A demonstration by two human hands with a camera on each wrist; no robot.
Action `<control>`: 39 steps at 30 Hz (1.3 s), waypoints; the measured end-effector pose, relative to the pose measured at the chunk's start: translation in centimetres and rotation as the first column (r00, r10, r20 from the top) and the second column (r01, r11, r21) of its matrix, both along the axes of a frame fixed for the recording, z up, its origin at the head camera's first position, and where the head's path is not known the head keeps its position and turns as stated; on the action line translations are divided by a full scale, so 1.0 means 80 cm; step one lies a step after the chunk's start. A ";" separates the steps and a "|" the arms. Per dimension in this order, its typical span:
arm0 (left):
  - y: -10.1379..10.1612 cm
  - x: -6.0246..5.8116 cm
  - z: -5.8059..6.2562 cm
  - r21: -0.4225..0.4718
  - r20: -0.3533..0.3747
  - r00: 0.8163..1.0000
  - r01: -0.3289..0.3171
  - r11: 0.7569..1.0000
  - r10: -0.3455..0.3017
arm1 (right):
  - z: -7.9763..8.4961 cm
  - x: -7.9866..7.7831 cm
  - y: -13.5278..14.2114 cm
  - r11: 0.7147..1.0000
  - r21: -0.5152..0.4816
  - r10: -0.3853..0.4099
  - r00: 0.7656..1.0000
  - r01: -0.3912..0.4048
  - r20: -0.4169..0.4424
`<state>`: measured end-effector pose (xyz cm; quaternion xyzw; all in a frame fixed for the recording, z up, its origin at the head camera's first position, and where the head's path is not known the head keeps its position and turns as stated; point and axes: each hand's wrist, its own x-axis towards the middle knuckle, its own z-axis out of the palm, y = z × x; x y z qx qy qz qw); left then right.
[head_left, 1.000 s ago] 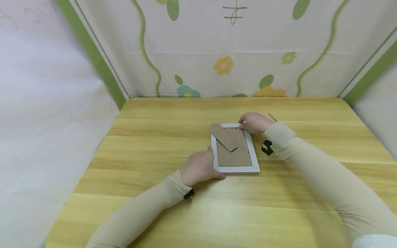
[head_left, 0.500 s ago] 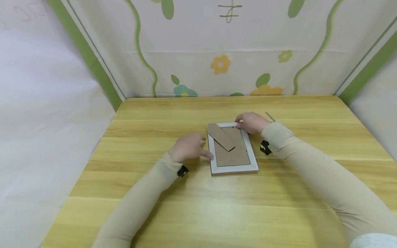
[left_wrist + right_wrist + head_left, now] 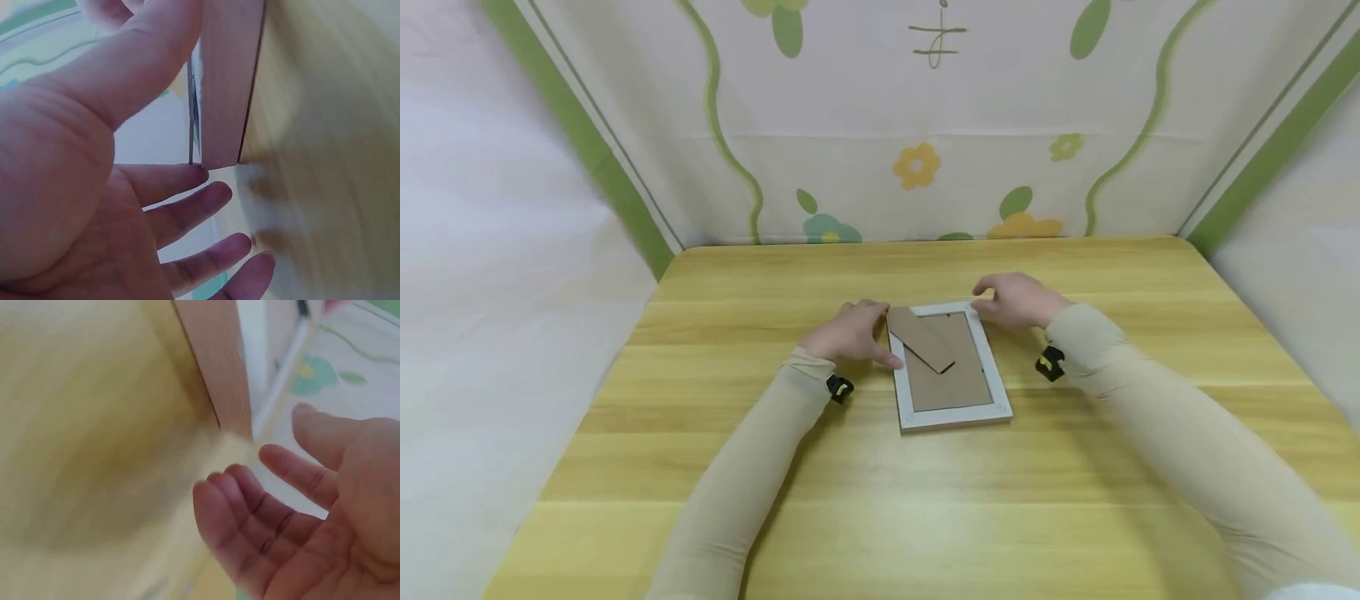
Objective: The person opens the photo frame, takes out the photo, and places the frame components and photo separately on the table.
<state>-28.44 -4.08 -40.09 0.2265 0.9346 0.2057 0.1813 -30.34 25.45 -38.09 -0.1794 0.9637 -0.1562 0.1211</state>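
A white picture frame [image 3: 955, 417] lies face down on the wooden table, its brown backing board [image 3: 951, 387] up. The brown easel leg [image 3: 922, 337] slants across the board from the far left corner. My left hand [image 3: 850, 333] is at the frame's left side, thumb over the border and index fingertip at the far left corner; in the left wrist view the other fingers [image 3: 200, 212] are spread past the frame's end. My right hand [image 3: 1017, 300] is by the far right corner, fingers loosely bent and holding nothing; the right wrist view has the fingertips [image 3: 215, 481] just off that corner.
The table [image 3: 820, 533] has wood-grain planks. Behind it hangs a white cloth [image 3: 850, 100] printed with flowers and green vines; plain white sheets stand on the left and right. Black wrist cameras [image 3: 839, 388] are strapped under both wrists.
My left hand has moved from the frame's near left corner, off its edge, up to the far left corner. My right hand has come away from the far right corner. The frame has stayed flat.
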 end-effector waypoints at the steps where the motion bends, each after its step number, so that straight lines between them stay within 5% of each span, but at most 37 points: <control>1: 0.000 -0.001 -0.002 0.005 0.002 1.000 -0.001 1.000 0.001 | 0.003 0.003 0.009 1.000 0.013 -0.010 1.000 0.010 -0.015; 12: 0.007 -0.003 -0.008 0.214 -0.025 1.000 0.005 0.977 0.001 | -0.003 0.074 0.114 0.964 0.183 -0.173 0.977 0.193 -0.123; 18: 0.005 -0.002 0.001 0.273 -0.058 0.997 0.059 0.960 -0.045 | -0.012 0.106 0.132 0.956 0.192 -0.201 0.973 0.220 -0.113; 22: 0.004 0.000 0.001 0.343 0.024 0.998 0.049 0.938 -0.061 | -0.019 0.112 0.136 0.957 0.176 -0.219 0.972 0.232 -0.086; 27: 0.005 0.002 0.000 0.390 0.110 0.990 0.038 0.920 -0.088 | -0.024 0.114 0.139 0.960 0.097 -0.263 0.965 0.262 -0.008; 33: 0.004 0.005 0.004 0.359 0.135 0.984 0.063 0.931 -0.119 | 0.000 0.142 0.126 0.934 -0.148 -0.302 0.941 0.324 0.153; 39: -0.001 0.011 0.006 0.257 0.205 0.967 0.094 0.962 -0.150 | 0.041 0.203 0.080 0.941 -0.261 -0.218 0.976 0.214 0.015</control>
